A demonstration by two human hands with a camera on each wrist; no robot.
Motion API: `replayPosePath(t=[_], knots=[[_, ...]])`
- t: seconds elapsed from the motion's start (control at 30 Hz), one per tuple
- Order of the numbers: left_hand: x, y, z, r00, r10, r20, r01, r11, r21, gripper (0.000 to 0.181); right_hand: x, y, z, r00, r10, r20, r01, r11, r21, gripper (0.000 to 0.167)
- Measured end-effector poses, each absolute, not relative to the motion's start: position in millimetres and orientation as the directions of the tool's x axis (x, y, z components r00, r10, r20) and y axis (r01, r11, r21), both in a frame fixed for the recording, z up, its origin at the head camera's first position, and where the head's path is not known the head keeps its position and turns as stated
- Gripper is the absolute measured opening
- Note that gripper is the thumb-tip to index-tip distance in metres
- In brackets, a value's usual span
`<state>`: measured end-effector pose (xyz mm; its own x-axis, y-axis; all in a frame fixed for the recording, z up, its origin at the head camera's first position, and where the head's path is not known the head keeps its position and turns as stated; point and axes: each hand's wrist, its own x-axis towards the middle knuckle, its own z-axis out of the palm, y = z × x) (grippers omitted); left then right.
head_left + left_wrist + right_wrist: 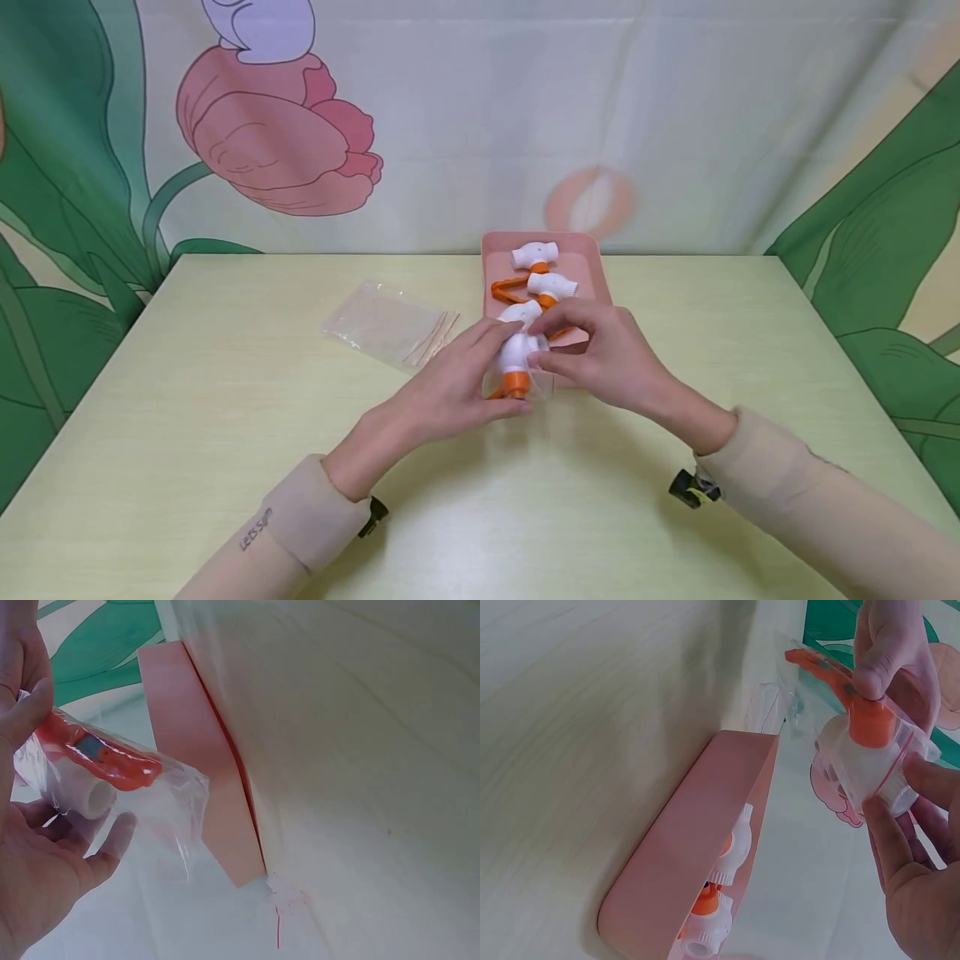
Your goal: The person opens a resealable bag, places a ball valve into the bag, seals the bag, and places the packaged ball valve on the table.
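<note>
A white plastic ball valve (514, 354) with an orange handle (105, 754) sits inside a clear zip bag (900, 761). My left hand (457, 379) holds the bagged valve from the left, fingers above and thumb at the orange cap (516, 385). At the bag's mouth, my right hand (600, 350) pinches the plastic between thumb and fingers, near the red seal line seen in the right wrist view. The bagged valve is above the front part of a pink tray (495, 242). Whether the seal is fully closed cannot be told.
In the tray lie more white valves with orange handles, one at the back (535, 255), one in the middle (553, 286) and one partly hidden by my hands (520, 312). Flat clear zip bags (386, 325) lie left of the tray. A printed curtain (465, 125) hangs behind the table.
</note>
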<state>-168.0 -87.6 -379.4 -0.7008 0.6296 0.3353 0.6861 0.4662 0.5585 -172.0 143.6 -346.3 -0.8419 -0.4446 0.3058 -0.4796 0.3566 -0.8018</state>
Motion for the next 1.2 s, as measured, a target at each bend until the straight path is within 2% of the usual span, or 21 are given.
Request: replayPosePath(t=[0.23,0.53,0.87,1.2], knots=[[-166,-84,-380,-0.715,0.602,0.356,0.678,0.474,0.562,0.080,-171,139,-346,-0.845,-0.399,0.357,-0.504,0.365,-0.783,0.031],[-164,-80,-381,-0.713,0.596,0.370,0.673,0.432,0.601,0.073,-171,138,-347,-0.801,-0.435,0.411,-0.579,0.393,-0.714,0.017],[-164,-76,-383,-0.695,0.580,0.426,0.696,0.394,0.600,0.066,-172,138,-346,-0.718,-0.481,0.503,-0.695,0.449,-0.562,0.013],[-163,-72,-382,-0.727,0.536,0.429,0.670,0.417,0.614,0.061,-176,140,-348,-0.675,-0.494,0.547,-0.737,0.422,-0.528,0.013]])
